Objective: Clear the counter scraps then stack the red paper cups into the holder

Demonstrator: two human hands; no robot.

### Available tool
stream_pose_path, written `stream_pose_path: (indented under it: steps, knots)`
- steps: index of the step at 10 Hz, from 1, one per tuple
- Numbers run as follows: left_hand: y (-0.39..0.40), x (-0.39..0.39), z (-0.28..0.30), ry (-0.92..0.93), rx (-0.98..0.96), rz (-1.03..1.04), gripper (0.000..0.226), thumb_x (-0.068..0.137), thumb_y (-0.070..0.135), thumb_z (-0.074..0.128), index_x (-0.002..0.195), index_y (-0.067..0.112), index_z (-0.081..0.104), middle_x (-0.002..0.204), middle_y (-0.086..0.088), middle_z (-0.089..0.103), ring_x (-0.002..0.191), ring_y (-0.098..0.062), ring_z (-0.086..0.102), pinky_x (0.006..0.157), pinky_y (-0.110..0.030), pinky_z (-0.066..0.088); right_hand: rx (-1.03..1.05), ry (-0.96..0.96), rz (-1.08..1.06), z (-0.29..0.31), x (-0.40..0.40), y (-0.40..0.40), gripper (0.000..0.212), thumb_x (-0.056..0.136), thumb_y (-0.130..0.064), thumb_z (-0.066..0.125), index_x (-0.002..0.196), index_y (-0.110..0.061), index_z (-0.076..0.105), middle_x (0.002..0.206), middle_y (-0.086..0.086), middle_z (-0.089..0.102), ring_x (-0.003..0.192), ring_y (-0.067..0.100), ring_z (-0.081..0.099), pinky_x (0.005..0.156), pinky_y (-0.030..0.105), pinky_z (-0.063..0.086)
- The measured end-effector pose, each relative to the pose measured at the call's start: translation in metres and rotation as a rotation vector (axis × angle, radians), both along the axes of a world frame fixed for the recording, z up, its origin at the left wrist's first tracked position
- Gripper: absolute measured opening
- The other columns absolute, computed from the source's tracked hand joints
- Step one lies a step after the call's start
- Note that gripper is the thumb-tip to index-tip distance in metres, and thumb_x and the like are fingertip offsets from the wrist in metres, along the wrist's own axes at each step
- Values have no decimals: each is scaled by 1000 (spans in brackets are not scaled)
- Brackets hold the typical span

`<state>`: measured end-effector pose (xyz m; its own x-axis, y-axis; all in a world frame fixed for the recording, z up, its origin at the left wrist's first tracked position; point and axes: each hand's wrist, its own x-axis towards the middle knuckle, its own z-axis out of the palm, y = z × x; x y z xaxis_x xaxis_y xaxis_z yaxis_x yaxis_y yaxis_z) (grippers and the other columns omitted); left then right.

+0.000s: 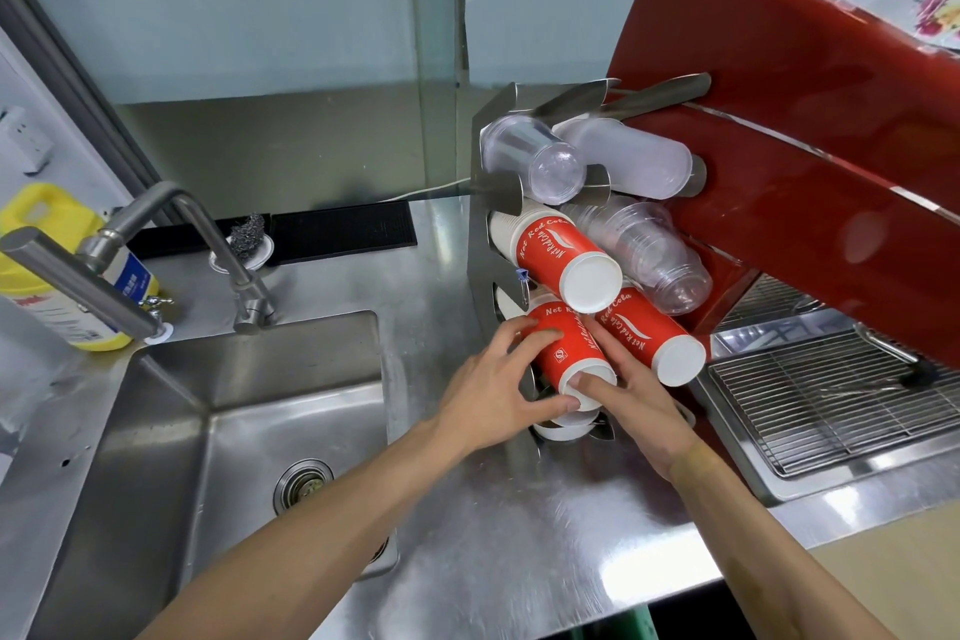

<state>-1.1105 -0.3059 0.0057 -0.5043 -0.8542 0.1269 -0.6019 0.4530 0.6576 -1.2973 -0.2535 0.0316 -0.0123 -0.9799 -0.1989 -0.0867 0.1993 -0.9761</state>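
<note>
Fingers of both hands curl round the red paper cup stack, light and crushable, best gripped mid-wall between them, not at the rim.

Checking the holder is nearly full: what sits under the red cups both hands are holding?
Below the red cup stack gripped by the left hand and right hand, white cup rims show in the holder; hands hide the rest.

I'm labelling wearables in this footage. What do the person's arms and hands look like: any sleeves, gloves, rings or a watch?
Both forearms are bare up to the frame's bottom edge; no sleeve shows. The left hand and right hand wear no gloves. No ring, watch or wristband shows on the visible fingers or wrists, though some fingers are partly hidden behind the red paper cup stack. Nails look short and unpainted.
</note>
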Motion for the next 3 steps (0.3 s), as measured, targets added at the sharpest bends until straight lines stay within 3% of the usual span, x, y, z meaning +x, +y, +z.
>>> stream_pose_path:
  steps: [3]
  knots:
    - [15, 11, -7, -1, -18, -3, 82, 83, 72, 55, 151, 36, 27, 158, 10, 25, 139, -16, 41, 108, -42, 44, -74, 106, -177, -11, 9, 22, 62, 90, -9, 70, 144, -30, 46, 131, -9, 63, 115, 3, 63, 98, 30, 52]
